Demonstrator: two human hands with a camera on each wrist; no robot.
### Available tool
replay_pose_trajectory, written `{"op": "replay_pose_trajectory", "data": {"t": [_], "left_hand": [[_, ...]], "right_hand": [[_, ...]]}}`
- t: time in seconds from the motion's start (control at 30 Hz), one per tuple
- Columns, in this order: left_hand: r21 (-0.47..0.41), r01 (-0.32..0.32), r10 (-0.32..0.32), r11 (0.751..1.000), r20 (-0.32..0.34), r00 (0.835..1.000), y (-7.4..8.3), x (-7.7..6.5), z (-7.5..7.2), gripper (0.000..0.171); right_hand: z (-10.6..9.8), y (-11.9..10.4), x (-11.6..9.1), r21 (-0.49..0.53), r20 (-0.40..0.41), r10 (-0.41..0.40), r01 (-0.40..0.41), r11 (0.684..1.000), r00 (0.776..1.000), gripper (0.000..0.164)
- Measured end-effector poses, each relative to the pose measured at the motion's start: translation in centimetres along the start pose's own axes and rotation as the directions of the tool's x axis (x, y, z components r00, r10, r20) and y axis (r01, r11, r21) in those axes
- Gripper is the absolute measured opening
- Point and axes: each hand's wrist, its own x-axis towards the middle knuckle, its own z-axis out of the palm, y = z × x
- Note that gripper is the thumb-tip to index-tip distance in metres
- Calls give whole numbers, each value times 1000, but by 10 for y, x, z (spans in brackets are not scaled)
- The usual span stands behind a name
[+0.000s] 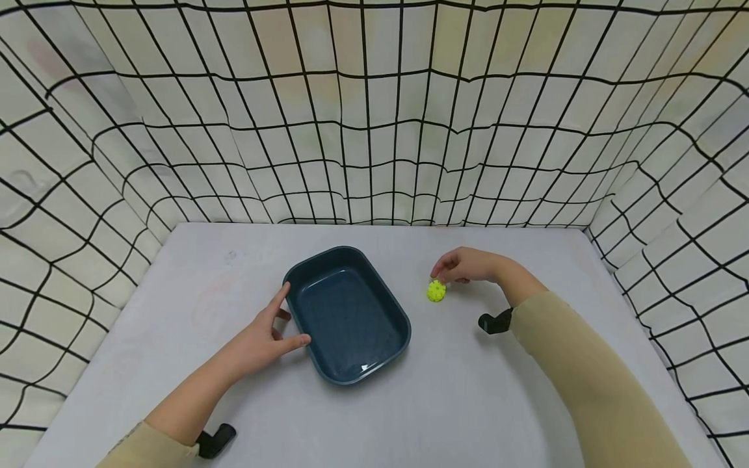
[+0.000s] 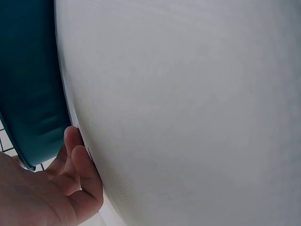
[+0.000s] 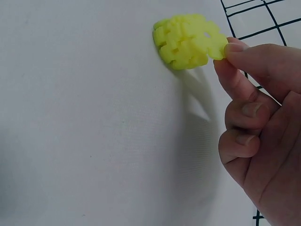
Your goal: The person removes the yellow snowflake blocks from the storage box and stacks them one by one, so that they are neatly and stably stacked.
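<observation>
My right hand [image 1: 471, 264] pinches the edge of a bright yellow cluster of notched plastic discs [image 3: 186, 41] between thumb and index finger. Its other fingers fold in toward the palm in the right wrist view. The cluster hangs close over the table, right of a dark blue rectangular dish [image 1: 351, 318] with rounded corners. My left hand [image 1: 261, 341] is at the dish's left side, index fingertip and thumb spread apart along the rim. In the left wrist view, two bent fingers [image 2: 87, 169] show beside the dish's outer wall, close to the tabletop.
The white tabletop [image 1: 456, 403] carries the dish, which stands turned at an angle. Black wire grid panels [image 1: 380, 143] rise at the back and both sides, with pale sheeting behind them. A black camera mount [image 1: 494, 322] sticks out from the right sleeve, another [image 1: 216, 442] from the left.
</observation>
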Motion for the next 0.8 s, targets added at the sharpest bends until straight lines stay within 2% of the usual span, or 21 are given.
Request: {"op": "replay_pose_trajectory", "data": {"t": [0.8], "left_hand": [[-5,-4,4,1000,-1,1000,-2,1,1,114]], "right_hand": [[2,10,0,-25,-20,-1,0,1000,1000,25]]}}
